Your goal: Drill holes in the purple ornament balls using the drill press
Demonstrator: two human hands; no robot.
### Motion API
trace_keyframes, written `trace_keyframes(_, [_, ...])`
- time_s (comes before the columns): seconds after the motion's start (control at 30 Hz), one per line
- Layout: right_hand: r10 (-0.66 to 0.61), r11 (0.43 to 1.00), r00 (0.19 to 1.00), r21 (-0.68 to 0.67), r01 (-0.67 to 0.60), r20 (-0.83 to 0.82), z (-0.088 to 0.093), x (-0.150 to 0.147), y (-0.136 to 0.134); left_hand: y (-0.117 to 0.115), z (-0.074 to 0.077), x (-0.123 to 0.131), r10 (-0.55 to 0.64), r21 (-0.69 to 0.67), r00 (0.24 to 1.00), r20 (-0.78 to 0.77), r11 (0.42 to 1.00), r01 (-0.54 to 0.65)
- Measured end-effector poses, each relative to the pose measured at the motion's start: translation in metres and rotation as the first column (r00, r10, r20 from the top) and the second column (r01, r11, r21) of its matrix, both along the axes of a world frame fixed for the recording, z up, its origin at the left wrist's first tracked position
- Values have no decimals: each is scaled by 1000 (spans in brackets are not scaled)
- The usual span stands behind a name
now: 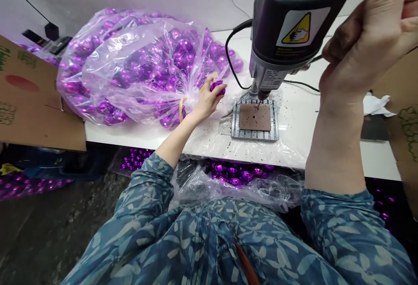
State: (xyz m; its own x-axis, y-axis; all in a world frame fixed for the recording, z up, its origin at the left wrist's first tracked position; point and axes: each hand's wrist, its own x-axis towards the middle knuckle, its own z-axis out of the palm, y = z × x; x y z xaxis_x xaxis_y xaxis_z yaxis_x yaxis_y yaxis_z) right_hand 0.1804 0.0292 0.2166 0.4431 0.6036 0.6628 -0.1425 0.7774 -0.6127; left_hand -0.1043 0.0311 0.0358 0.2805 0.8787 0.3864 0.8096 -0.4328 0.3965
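My left hand [207, 100] is closed round a shiny purple faceted ball [218, 87], beside the gathered neck of a big clear plastic bag [114, 67] full of similar balls. A yellow tie [182, 110] rings that neck. To the right stands a bench drill press [294, 19] with a black housing and a yellow hand-warning label. Under its drill bit [260, 102], a brown block [254, 117] with a small dark hole lies on the slotted metal base [274, 133]. My right hand [372, 37] is curled at the press's right side; what its fingers grip is hidden.
Dark shavings dot the white table [209, 139] around the base. An opened plastic bag [235, 189] of purple balls sits below the front edge, against my lap. Cardboard boxes [32, 98] flank both sides. A black cable [228, 54] loops left of the press.
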Motion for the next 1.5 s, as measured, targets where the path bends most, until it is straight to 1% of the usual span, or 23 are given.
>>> trace_keyframes(0.07, [4, 1000, 1000, 2, -4, 1, 0, 0, -1, -6, 3, 3, 6, 67, 996, 83, 998, -12])
trace_keyframes(0.13, [7, 1000, 1000, 8, -7, 11, -1, -1, 0, -15, 9, 12, 14, 54, 993, 119, 998, -20])
trace_keyframes(0.2, [-36, 999, 999, 30, 35, 22, -2, -4, 3, -27, 14, 25, 45, -4, 982, 182, 999, -45])
trace_keyframes(0.27, [-104, 993, 994, 56, 103, 26, -3, -6, 5, -39, 15, 42, 83, -113, 940, 331, 992, -47])
trace_keyframes(0.3, [-144, 988, 989, 58, 142, 33, -4, -7, 5, -43, 13, 51, 99, -188, 896, 433, 982, -17])
trace_keyframes(0.33, [-168, 985, 984, 43, 166, 53, -4, -8, 5, -45, 10, 59, 118, -267, 834, 539, 963, 35])
trace_keyframes(0.4, [-178, 984, 981, 7, 178, 84, -4, -8, 3, -46, 1, 73, 184, -394, 684, 706, 904, 164])
trace_keyframes(0.47, [-139, 990, 987, 27, 137, 81, -5, -7, 1, -41, -10, 82, 258, -458, 564, 784, 854, 245])
trace_keyframes(0.5, [-116, 992, 991, 66, 112, 63, -6, -6, 1, -37, -16, 85, 282, -471, 531, 799, 843, 262])
trace_keyframes(0.53, [-101, 990, 993, 107, 95, 53, -6, -5, 1, -34, -21, 87, 291, -473, 514, 807, 840, 267])
trace_keyframes(0.63, [-124, 982, 989, 151, 110, 86, -9, -2, 5, -28, -36, 91, 254, -430, 505, 825, 861, 270])
trace_keyframes(0.7, [-151, 982, 978, 133, 132, 143, -10, -1, 6, -27, -43, 94, 199, -381, 506, 839, 879, 286])
trace_keyframes(0.8, [-185, 982, 965, 69, 175, 185, -6, -1, 2, -27, -48, 98, 120, -323, 524, 843, 893, 314])
trace_keyframes(0.87, [-197, 979, 962, -23, 205, 188, -2, -3, -4, -27, -49, 101, 89, -307, 561, 823, 900, 308])
trace_keyframes(0.93, [-184, 976, 966, -85, 202, 181, 0, -4, -9, -26, -50, 104, 72, -305, 616, 784, 910, 282])
trace_keyframes(0.97, [-181, 977, 968, -80, 197, 174, 1, -5, -10, -25, -50, 105, 63, -303, 646, 761, 915, 267])
trace_keyframes(1.03, [-199, 978, 966, -23, 206, 167, 0, -5, -9, -24, -52, 107, 37, -289, 695, 718, 925, 249])
trace_keyframes(1.1, [-246, 969, 951, 9, 249, 188, -3, -4, -6, -23, -54, 108, 0, -265, 713, 701, 929, 260])
trace_keyframes(1.13, [-264, 963, 941, 5, 269, 211, -4, -3, -4, -23, -56, 109, -22, -252, 710, 704, 927, 279])
trace_keyframes(1.2, [-256, 963, 932, -21, 270, 255, -5, -2, -4, -24, -58, 111, -66, -229, 679, 731, 914, 336])
trace_keyframes(1.27, [-233, 970, 945, -14, 242, 232, -5, -1, -5, -26, -61, 112, -103, -216, 642, 760, 892, 398])
trace_keyframes(1.33, [-197, 980, 963, 7, 199, 186, -4, -1, -6, -27, -62, 113, -123, -212, 620, 775, 874, 438])
trace_keyframes(1.5, [-147, 986, 984, 92, 137, 106, -9, -5, -14, -29, -62, 114, -144, -202, 626, 767, 871, 448])
